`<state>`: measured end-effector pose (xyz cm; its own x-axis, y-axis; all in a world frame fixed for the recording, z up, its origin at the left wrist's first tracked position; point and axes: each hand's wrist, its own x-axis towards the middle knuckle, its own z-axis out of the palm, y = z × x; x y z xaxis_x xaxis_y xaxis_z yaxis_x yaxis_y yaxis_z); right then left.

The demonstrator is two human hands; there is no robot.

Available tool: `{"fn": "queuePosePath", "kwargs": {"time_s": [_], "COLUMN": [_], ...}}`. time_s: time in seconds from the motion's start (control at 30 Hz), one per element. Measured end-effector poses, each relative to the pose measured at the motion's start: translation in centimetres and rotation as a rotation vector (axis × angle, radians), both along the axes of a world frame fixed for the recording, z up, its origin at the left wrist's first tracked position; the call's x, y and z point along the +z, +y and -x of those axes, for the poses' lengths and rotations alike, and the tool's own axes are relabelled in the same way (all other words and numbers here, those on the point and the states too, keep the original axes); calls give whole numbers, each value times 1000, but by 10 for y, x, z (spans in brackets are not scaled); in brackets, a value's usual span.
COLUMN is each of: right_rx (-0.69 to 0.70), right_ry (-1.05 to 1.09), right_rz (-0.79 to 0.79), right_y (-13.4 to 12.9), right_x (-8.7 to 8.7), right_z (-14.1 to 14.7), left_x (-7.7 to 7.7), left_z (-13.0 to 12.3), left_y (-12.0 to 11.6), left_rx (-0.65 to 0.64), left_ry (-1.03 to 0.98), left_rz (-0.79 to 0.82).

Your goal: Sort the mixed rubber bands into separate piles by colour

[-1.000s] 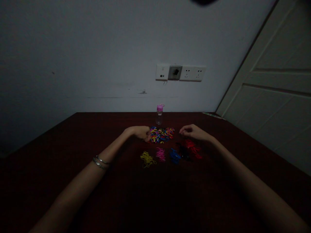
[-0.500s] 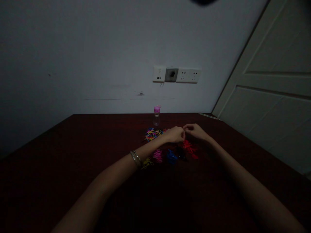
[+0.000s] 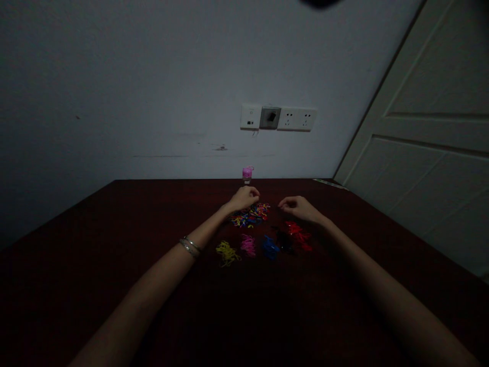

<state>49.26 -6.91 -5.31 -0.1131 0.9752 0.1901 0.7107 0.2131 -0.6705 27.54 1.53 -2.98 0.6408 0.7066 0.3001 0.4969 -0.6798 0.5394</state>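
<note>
A mixed pile of small multicoloured rubber bands [image 3: 250,216] lies mid-table. Over its far edge is my left hand [image 3: 243,198], fingers curled closed; whatever they may hold is too small to see. To the right of the pile, my right hand [image 3: 301,208] is held in a pinch, its contents not visible either. Nearer to me runs a row of single-colour heaps: yellow bands [image 3: 227,253], pink bands [image 3: 248,245], blue bands [image 3: 270,247], black bands [image 3: 284,241] and red bands [image 3: 299,235]. The red heap is just below my right hand.
Behind my left hand stands a clear bottle with a pink cap [image 3: 247,173], its lower part hidden. The dark reddish table [image 3: 160,204] meets a wall carrying sockets and a switch [image 3: 278,118]. A pale panelled door [image 3: 428,137] is at the right.
My left hand has moved left from beside my right hand to the mixed pile, uncovering the yellow heap. My right hand has shifted slightly left and stays pinched.
</note>
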Motion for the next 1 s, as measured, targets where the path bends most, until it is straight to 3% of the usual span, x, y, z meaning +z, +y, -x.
{"fn": "queuePosePath", "kwargs": {"time_s": [0.17, 0.3, 0.43, 0.63, 0.83, 1.0], "right_rx": [237, 330, 276, 180, 168, 142], "right_ry": [-45, -139, -314, -546, -580, -523], "right_rz": [3, -33, -93, -176, -176, -194], "right_y": [-4, -12, -19, -25, -25, -27], "right_x": [3, 0, -3, -4, -4, 2], "right_z": [47, 75, 88, 98, 100, 102], "left_x": [-12, -22, -23, -15, -5, -3], "left_z": [47, 71, 85, 98, 103, 102], "left_y": [35, 52, 55, 46, 36, 31], "left_rx": [89, 120, 95, -108, -291, -294], "left_ry": [-32, -54, -54, 110, 336, 437], "left_rz": [58, 107, 194, 386, 595, 614]}}
